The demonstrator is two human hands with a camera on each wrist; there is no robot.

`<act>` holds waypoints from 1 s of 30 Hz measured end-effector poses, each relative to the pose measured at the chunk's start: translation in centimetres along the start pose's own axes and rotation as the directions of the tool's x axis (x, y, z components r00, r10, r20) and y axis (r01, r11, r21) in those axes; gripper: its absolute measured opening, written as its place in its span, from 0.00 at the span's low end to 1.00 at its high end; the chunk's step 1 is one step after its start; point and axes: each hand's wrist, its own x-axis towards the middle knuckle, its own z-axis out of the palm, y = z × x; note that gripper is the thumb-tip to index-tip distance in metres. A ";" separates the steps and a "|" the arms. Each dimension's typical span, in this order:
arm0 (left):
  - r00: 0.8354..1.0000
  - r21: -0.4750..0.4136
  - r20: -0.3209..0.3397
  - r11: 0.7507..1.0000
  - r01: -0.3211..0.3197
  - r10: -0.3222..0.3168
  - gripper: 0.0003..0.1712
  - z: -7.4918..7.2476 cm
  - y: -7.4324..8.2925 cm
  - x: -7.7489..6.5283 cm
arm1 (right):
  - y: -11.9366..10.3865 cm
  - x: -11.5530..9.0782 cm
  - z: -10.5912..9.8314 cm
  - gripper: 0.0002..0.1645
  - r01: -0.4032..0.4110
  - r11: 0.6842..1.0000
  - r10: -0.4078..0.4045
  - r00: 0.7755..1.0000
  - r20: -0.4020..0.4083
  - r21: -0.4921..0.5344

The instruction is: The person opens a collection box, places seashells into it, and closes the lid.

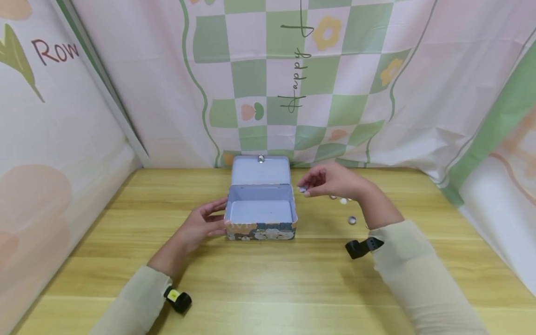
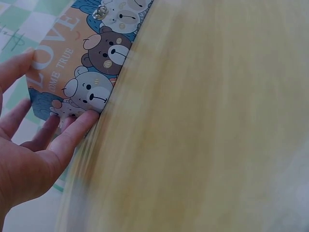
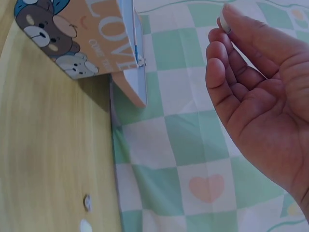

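Observation:
An open tin box (image 1: 261,231) with cartoon bears and the word LOVE on its walls stands on the table, its hinged lid (image 1: 260,171) tipped back. My left hand (image 1: 205,223) is at the box's left side, with fairly straight fingers touching its wall. In the left wrist view the thumb (image 2: 79,126) lies at the box's lower corner. Just right of the box, my right hand (image 1: 332,181) is raised and pinches a small round pale disc (image 3: 224,23) between thumb and forefinger. What the disc is exactly, I cannot tell. The visible inside of the box is plain pale blue.
More small round discs lie on the wooden table (image 1: 259,288) to the right: a silvery disc (image 1: 352,220) and a white disc (image 1: 343,201), partly beneath the right hand. A checked cloth curtain (image 1: 289,93) hangs close behind the box.

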 end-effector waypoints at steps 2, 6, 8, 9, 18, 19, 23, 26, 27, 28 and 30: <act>1.000 0.000 0.001 1.000 0.000 0.000 0.44 0.0 0.0 0.0 | -0.4 0.5 0.1 0.14 0.005 1.000 -0.004 1.000 0.007 -0.010; 1.000 0.001 0.004 1.000 0.001 -0.001 0.44 0.0 0.0 0.0 | -1.0 1.5 0.3 0.13 0.018 1.000 -0.018 1.000 0.021 -0.016; 1.000 0.005 0.002 1.000 0.002 -0.002 0.43 0.0 0.0 0.0 | -1.2 1.9 0.4 0.13 0.021 1.000 -0.021 0.999 0.028 -0.018; 1.000 0.007 0.002 1.000 0.003 -0.003 0.43 0.0 0.0 -0.1 | -1.2 2.2 0.4 0.13 0.021 1.000 -0.020 0.999 0.033 -0.016; 1.000 0.013 -0.003 1.000 0.011 -0.011 0.44 -0.1 -0.1 0.0 | -1.9 4.2 0.9 0.15 0.022 0.998 -0.017 0.996 0.092 -0.051; 1.000 0.014 -0.001 1.000 0.010 -0.010 0.44 -0.2 -0.1 0.0 | -1.9 4.4 0.9 0.15 0.027 0.998 -0.021 0.995 0.098 -0.057; 1.000 0.006 0.007 1.000 0.006 -0.006 0.45 -0.3 -0.2 0.1 | -2.2 5.3 1.2 0.14 0.033 0.997 -0.025 0.993 0.112 -0.075; 1.000 0.003 0.011 1.000 0.001 -0.001 0.45 -0.3 -0.2 0.1 | -2.4 5.9 1.4 0.14 0.020 0.995 -0.009 0.993 0.117 -0.093; 1.000 0.002 0.011 1.000 0.001 -0.001 0.45 -0.3 -0.2 0.1 | -2.4 6.1 1.5 0.14 0.013 0.995 -0.002 0.993 0.118 -0.099; 1.000 0.002 0.011 1.000 0.002 -0.002 0.45 -0.3 -0.3 0.1 | -2.5 6.3 1.6 0.14 0.006 0.995 0.007 0.993 0.119 -0.104; 1.000 0.000 0.011 1.000 0.007 -0.007 0.45 -0.3 -0.3 0.1 | -2.4 6.7 1.9 0.14 -0.008 0.994 0.021 0.992 0.124 -0.109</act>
